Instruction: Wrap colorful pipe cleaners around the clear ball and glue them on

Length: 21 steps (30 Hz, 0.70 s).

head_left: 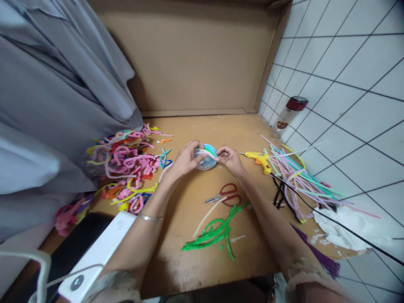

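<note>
Near the middle of the table is a small round clear piece [205, 163], partly wrapped in blue and green strips. A pale fuzzy strip, probably a pipe cleaner [209, 153], runs across its front. My left hand [188, 159] is closed on the left side of the round piece, thumb in front. On the right, my right hand [230, 160] pinches the end of the pale strip against the round piece's edge. The fingers hide parts of both. Closer to me lie red-handled scissors [230, 195], a loose pale strip [206, 219] and bent green pipe cleaners [214, 233].
Colourful pipe cleaner pieces [126, 160] are heaped at left. A yellow glue gun [260, 160] with a black cord lies right, beside long pastel pipe cleaners [296, 176]. A clear bottle [287, 115] stands by the tiled wall. A white power bank-like box [101, 252] sits front left.
</note>
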### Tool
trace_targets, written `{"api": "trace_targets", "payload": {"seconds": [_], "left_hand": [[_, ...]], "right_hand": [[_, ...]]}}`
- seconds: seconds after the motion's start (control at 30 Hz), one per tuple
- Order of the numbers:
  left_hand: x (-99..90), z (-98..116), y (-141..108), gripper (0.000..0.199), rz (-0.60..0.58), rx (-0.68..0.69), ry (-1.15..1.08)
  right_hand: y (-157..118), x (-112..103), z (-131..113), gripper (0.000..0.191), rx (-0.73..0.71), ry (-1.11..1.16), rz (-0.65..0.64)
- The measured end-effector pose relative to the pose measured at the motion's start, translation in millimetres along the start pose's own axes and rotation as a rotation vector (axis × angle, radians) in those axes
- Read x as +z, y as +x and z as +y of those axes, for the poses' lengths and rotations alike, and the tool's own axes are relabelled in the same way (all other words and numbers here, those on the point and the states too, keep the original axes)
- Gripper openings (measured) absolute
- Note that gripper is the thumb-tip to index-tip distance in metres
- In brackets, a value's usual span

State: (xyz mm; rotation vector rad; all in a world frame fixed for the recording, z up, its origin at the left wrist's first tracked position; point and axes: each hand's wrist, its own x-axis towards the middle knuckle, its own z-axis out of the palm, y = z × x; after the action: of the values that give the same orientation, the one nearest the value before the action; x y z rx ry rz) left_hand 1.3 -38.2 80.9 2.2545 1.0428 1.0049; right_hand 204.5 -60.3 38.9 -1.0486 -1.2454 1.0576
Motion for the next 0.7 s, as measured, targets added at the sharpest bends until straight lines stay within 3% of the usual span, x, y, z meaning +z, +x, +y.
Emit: {"api": "trace_targets", "payload": {"seconds": [0.17,0.37,0.7], "left_hand": [[-7.7,-4.7,0.9,0.019,-0.036,-0.021,-0.078],[-3.4,-13.3,4.4,0.021,-0.026,0.029,-0.059],[-2.0,-8.1,1.9,0.022,-0.031,0.033,0.031]], "right_hand": [[-2.0,-0.2,4.6,0.034,-0.049,-0.032,-0.003],[0.1,-2.5,9.1,0.025,-0.182,-0.075,-0.006],[0.1,-2.1,11.4,0.018,-0.201,-0.032,0.005]]}}
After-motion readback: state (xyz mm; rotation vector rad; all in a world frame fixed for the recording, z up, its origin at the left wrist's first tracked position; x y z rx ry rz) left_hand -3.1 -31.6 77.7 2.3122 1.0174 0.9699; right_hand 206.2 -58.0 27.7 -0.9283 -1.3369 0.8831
